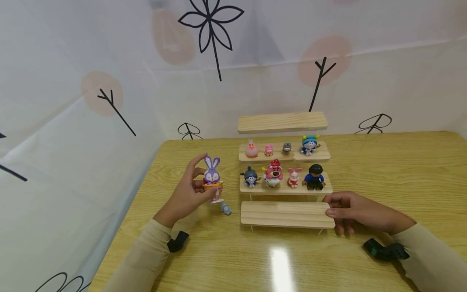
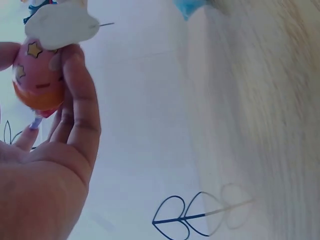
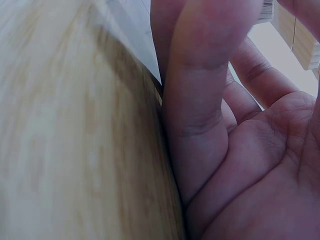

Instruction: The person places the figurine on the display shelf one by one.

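Observation:
My left hand (image 1: 187,192) grips a purple bunny figurine (image 1: 212,177) between thumb and fingers, upright, left of the tiered wooden display stand (image 1: 287,214). The bunny sits in a pink cup with an orange rim and yellow stars. In the left wrist view its white cloud-shaped base (image 2: 62,26) shows. A small light-blue figurine (image 1: 226,209) lies on the table just below it. My right hand (image 1: 359,211) holds the right end of the stand's lowest shelf, thumb on the board's end and fingers curled beside it. Close up, the right fingers (image 3: 200,75) appear bent beside the tabletop.
On the stand's middle tiers stand several figurines, among them a pink bear (image 1: 273,174), a piglet (image 1: 293,177), a dark-haired doll (image 1: 315,177) and a pink duck (image 1: 251,149). The top board (image 1: 282,122) and lowest shelf are bare. A patterned cloth (image 1: 255,93) hangs behind the wooden table (image 1: 219,259).

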### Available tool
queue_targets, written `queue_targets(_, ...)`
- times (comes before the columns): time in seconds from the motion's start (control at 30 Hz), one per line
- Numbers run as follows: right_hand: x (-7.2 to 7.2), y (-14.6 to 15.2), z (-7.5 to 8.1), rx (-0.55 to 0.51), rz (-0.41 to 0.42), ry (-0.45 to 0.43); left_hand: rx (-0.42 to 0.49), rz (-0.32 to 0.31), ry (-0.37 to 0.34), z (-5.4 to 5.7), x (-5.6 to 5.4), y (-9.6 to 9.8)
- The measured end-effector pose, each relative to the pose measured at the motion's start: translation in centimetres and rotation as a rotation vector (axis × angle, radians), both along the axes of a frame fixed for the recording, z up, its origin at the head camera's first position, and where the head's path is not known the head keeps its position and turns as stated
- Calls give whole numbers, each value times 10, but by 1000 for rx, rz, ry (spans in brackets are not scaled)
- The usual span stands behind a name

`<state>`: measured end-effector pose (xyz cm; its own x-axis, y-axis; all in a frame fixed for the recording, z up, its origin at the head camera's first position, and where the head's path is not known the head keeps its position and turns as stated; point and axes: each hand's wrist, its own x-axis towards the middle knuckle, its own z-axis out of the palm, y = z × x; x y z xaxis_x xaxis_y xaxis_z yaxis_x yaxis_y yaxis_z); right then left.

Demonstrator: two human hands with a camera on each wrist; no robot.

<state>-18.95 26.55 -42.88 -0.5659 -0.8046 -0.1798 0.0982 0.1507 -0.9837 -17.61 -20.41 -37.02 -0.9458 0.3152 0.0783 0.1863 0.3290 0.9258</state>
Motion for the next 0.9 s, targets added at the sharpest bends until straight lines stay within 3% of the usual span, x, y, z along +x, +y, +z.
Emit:
queue_targets(0.2, 0, 0, -1, -3, -3, -15, 32, 13, 75, 7, 5, 5)
queue_targets(0.4, 0, -1, 0, -15, 4, -10, 60, -18, 65, 13, 12, 12)
queue_targets(0.7, 0, 0, -1, 11, -11, 0, 75, -36, 105, 21, 22, 22)
queue_targets(0.9, 0, 0, 0, 10, -7, 2, 62, -64, 202, 26, 29, 31)
